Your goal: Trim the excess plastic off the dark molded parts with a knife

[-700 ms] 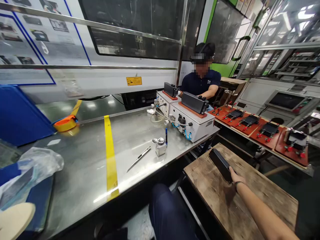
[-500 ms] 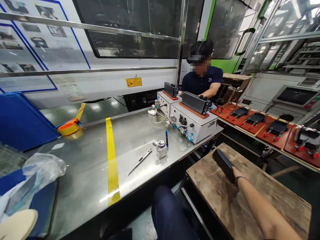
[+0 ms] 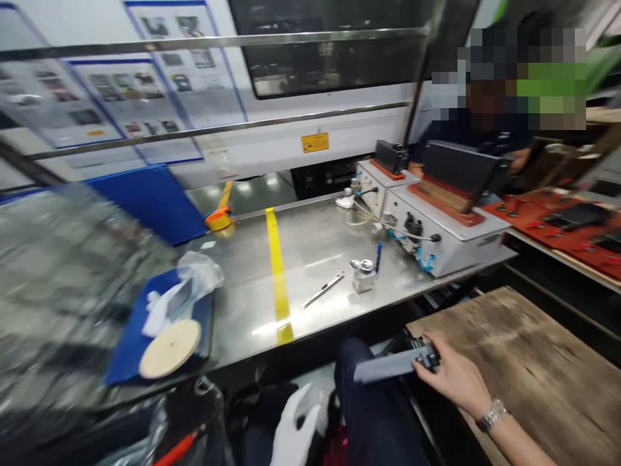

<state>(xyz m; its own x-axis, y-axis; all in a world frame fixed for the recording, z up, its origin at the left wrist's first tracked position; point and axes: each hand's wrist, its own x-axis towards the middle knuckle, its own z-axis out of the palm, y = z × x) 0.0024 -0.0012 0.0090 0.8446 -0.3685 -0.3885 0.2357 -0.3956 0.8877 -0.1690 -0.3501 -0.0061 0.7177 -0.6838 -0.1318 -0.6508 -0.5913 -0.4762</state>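
The right hand [image 3: 453, 378], with a metal watch [image 3: 491, 415] on the wrist, was clamped on one end of a long dark flat part [image 3: 391, 366]. The part stuck out toward nine o'clock, past the edge of the worn wooden board [image 3: 533, 362] and above the person's dark trouser leg [image 3: 373, 401]. The left hand [image 3: 295, 430], in a white glove, hung low at about seven o'clock from the part, well apart from it; its fingers looked loosely curled and held nothing that could be made out.

On the steel table [image 3: 310, 259], at about eleven o'clock from the part, lay a thin metal tool [image 3: 323, 290] beside a small bottle [image 3: 363, 275]. A yellow stripe [image 3: 277, 272] ran across the table. At one o'clock stood a white box machine [image 3: 436, 233], with another person [image 3: 490, 123] behind it.
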